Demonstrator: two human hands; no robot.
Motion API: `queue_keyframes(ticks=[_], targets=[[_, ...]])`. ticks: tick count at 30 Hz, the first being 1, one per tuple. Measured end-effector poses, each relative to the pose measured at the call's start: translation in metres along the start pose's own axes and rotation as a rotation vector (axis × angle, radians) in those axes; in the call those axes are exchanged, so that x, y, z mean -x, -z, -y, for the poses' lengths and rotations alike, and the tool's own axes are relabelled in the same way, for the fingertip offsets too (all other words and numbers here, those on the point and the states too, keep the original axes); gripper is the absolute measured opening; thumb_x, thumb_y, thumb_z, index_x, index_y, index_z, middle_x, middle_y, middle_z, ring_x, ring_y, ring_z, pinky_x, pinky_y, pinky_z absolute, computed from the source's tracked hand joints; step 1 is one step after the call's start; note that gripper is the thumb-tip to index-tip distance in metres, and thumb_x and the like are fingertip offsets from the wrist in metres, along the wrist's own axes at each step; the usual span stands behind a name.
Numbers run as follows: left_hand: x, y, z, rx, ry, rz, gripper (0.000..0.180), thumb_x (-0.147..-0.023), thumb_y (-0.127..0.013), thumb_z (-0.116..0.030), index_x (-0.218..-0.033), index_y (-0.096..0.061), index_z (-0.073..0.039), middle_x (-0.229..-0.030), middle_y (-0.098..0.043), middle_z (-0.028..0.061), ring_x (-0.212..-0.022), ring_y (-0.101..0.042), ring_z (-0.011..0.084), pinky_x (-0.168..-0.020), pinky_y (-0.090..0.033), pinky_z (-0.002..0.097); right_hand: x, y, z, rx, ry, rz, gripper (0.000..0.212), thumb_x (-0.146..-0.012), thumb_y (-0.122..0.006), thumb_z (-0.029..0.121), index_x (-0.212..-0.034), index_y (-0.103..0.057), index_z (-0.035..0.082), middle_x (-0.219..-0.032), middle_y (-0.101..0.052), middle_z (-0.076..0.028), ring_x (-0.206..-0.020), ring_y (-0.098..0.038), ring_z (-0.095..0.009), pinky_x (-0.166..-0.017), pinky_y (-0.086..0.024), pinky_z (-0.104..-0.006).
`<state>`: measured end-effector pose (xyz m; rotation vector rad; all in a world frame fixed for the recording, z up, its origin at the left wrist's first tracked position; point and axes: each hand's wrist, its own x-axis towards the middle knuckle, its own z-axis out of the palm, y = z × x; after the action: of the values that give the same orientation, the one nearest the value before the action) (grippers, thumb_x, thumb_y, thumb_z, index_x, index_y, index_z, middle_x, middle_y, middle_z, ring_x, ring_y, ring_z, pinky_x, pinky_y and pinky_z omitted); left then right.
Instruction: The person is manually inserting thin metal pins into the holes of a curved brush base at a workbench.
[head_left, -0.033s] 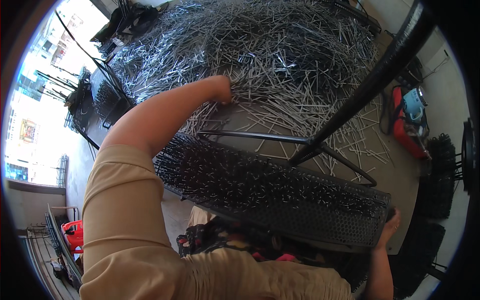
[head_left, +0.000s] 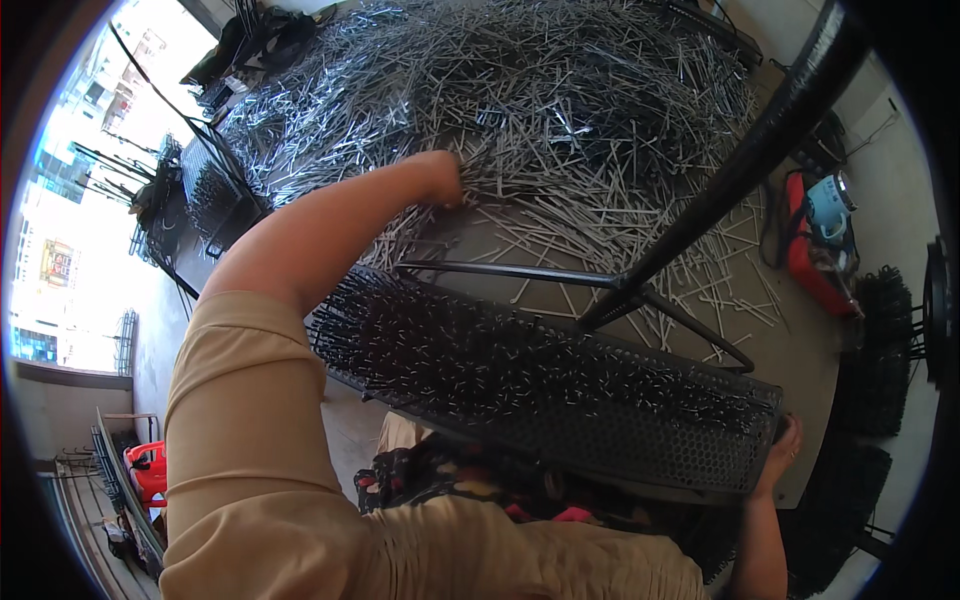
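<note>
A long black perforated tray [head_left: 690,457] lies across my lap, running from the middle left to the lower right. Many short dark metal rods [head_left: 480,355] stand upright in its holes, dense at the left end; bare holes show along the near right part. At the tray's right end, my right hand [head_left: 784,452] is closed on its edge. My left hand [head_left: 445,180] reaches over the tray's left end to the near edge of a big heap of loose metal rods [head_left: 600,190]. Its fingers bend down out of sight, so what they hold is hidden.
A thick black pole [head_left: 765,135] slants down to a thin crossbar [head_left: 510,272] beyond the tray. A blue mug [head_left: 829,208] stands by a red box [head_left: 815,265] at the right. Another rod-filled tray [head_left: 215,190] sits at the far left, a red stool [head_left: 147,472] lower left.
</note>
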<state>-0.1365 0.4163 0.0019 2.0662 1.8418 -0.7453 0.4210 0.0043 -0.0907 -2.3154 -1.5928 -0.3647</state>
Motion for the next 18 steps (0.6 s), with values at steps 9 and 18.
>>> queue_keyframes(ticks=[9,18], targets=[[0.000,-0.035,0.009,-0.303,-0.329,-0.432,0.030,-0.076,-0.062,-0.023,-0.100,-0.066,-0.006,-0.100,-0.068,0.0165,-0.092,-0.066,0.0331,-0.092,-0.046,0.0439,-0.004,0.005,0.003,-0.044,0.000,-0.012,0.049,-0.086,-0.062,0.023,-0.123,-0.045,-0.004,-0.128,-0.047,-0.020,-0.120,-0.045,-0.036,-0.103,-0.035,-0.0425],[0.005,-0.008,0.012,-0.086,-0.264,-0.277,0.030,-0.072,-0.065,-0.021,-0.099,-0.062,-0.007,-0.095,-0.067,0.0178,-0.094,-0.064,0.0362,-0.082,-0.050,0.0453,0.001,0.001,-0.005,0.001,0.058,0.015,0.051,-0.084,-0.064,0.019,-0.125,-0.044,-0.003,-0.130,-0.047,-0.020,-0.119,-0.045,-0.036,-0.102,-0.035,-0.0423]])
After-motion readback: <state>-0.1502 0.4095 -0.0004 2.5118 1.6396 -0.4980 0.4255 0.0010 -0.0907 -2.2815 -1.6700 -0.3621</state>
